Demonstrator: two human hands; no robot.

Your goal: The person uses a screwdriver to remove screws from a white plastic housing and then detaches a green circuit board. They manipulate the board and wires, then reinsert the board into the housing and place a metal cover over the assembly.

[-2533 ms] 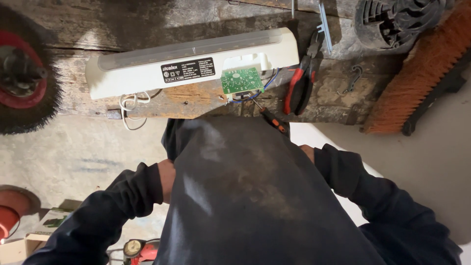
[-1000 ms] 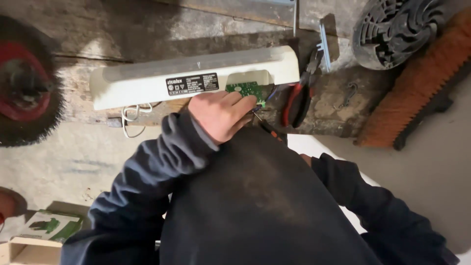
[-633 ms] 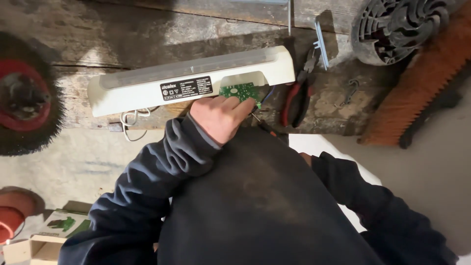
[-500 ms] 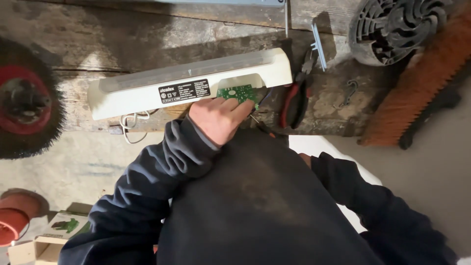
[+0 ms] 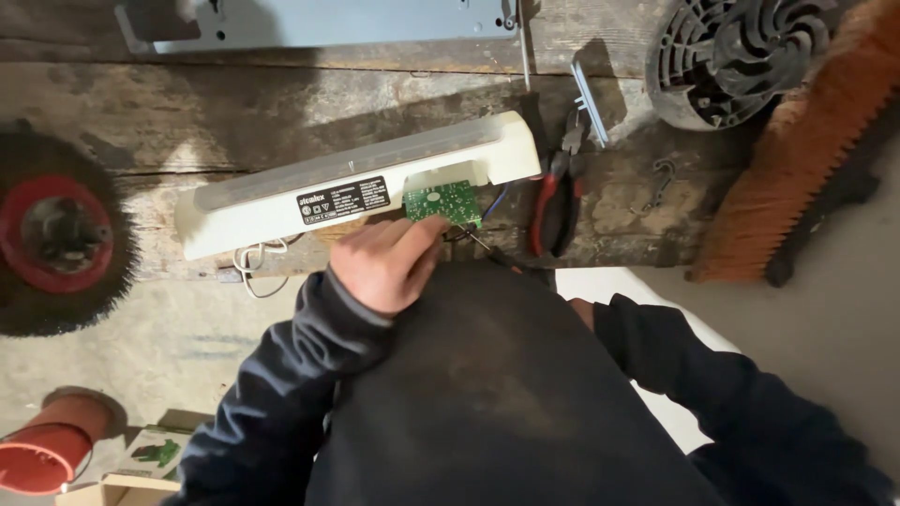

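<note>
Because the wooden table (image 5: 187, 112) is wide and flat, it carries everything here, with the work laid near its near edge, close to the person. The largest piece on it is the long cream housing (image 5: 281, 183), which lies flat with its long axis running left to right and tilted a little, the right end pointing farther away than the left; a dark label sits on its near face. Lying so, it turns its open recess toward the person, where it is easy to get at. A grey metal bracket (image 5: 319, 19) rests along the far edge, a dark fan wheel (image 5: 741, 56) sits far right, and a broom head with orange bristles (image 5: 797, 159) leans at the right. A round wire brush wheel with a red hub (image 5: 56, 234) lies at the left. Red-handled pliers (image 5: 555, 201) lie just right of the housing, handles toward the near side, within reach. The left hand (image 5: 380, 267) reaches up from the near side, its grip pressed around the lower edge of the small green circuit board (image 5: 442, 201), which sits in the recess near the housing's right end, thin wires trailing from it. The right hand is hidden behind the dark clothing, so its grip cannot be told.
</note>
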